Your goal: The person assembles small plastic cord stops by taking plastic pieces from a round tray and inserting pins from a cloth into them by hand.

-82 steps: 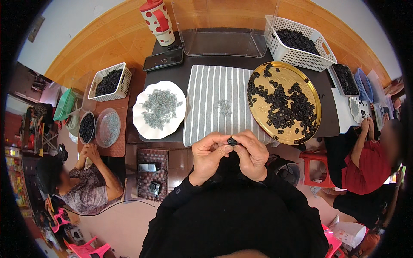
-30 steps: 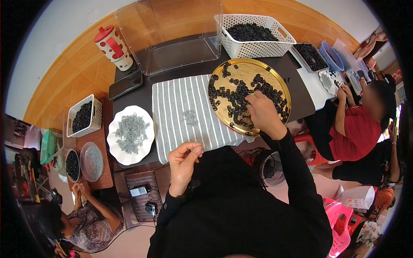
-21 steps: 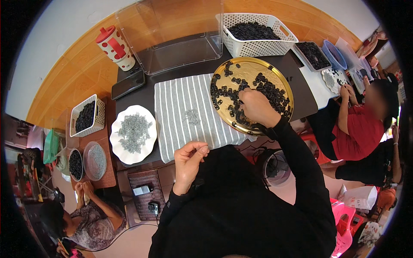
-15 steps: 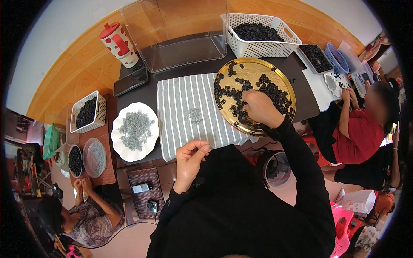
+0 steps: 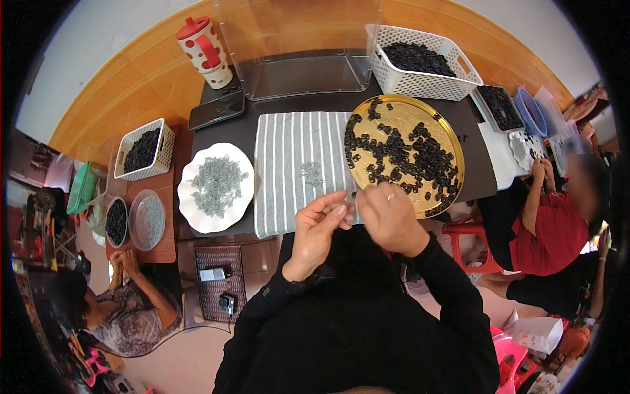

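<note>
My left hand (image 5: 318,233) is held at the front edge of the grey-and-white striped cloth (image 5: 275,177), thumb and fingertips pressed together. Whatever lies in that pinch is too small to make out. Close beside it, my right hand (image 5: 394,217) is closed at the near left rim of the round golden tray (image 5: 410,108). A small black part (image 5: 354,194) shows by its fingertips. Many such black parts (image 5: 433,157) lie scattered on the tray. On the cloth rests a little heap of thin grey pins (image 5: 311,174). More grey pins (image 5: 216,186) fill the white scalloped plate (image 5: 186,207) at left.
Behind stand a clear plastic box (image 5: 302,85), a white basket (image 5: 420,85) of black parts, a spotted tumbler (image 5: 207,56) and a dark phone (image 5: 216,110). People work at tables on the left (image 5: 131,315) and right (image 5: 551,230). A red stool (image 5: 472,246) stands at right.
My right hand has left the golden tray and come down and left beside my left hand. My left hand has risen slightly to the right. The whole view has shifted.
</note>
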Demonstrator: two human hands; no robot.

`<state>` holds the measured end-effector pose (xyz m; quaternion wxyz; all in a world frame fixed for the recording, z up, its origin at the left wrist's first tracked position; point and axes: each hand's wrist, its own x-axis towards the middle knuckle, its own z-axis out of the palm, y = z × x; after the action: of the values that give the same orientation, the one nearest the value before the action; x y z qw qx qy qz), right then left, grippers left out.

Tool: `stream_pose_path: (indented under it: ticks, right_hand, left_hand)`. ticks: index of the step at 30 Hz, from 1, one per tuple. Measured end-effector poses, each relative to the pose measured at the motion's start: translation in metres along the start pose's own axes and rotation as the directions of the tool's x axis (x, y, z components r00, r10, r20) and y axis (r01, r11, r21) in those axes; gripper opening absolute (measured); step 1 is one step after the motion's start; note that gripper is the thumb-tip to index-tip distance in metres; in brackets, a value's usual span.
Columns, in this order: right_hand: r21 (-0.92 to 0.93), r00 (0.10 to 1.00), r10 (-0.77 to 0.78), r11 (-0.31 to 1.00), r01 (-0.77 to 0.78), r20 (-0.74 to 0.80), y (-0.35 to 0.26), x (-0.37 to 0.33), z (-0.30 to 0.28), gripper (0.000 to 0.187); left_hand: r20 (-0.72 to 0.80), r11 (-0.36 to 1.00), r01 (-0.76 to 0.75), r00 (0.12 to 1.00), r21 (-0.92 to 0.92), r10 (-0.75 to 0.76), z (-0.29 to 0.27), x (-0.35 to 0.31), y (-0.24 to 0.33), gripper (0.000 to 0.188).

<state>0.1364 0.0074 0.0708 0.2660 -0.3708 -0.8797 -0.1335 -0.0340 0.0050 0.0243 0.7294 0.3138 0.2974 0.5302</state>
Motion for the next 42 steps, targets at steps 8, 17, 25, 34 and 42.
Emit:
stream_pose_path:
  ticks: [8, 17, 25, 34, 42]
  right_hand:
    - [0.591, 0.915, 0.393, 0.761, -0.268, -0.091, -0.023, -0.005, 0.029, 0.025]
    - [0.822, 0.847, 0.504, 0.401, -0.404, 0.170, -0.032, 0.003, 0.049, 0.015]
    - [0.369, 0.885, 0.460, 0.811, -0.453, 0.074, -0.027, 0.026, 0.073, 0.014]
    - [0.160, 0.872, 0.476, 0.857, -0.489, 0.114, -0.024, 0.036, 0.088, 0.005]
    - [0.145, 0.880, 0.414, 0.880, -0.453, 0.233, -0.028, 0.022, 0.058, 0.005]
  left_hand:
    - [-0.026, 0.995, -0.084, 0.996, 0.050, 0.086, -0.025, 0.000, -0.009, 0.022]
    - [-0.062, 0.942, -0.177, 0.977, 0.286, 0.202, -0.032, -0.011, 0.003, 0.024]
    - [0.023, 0.589, -0.320, 0.890, 0.742, 0.455, -0.056, -0.004, 0.028, 0.015]
    - [0.413, -0.046, -0.459, 0.748, 0.887, 0.519, -0.059, -0.001, 0.027, 0.022]
    - [0.220, 0.063, -0.321, 0.766, 0.945, 0.604, -0.073, -0.012, 0.043, 0.017]
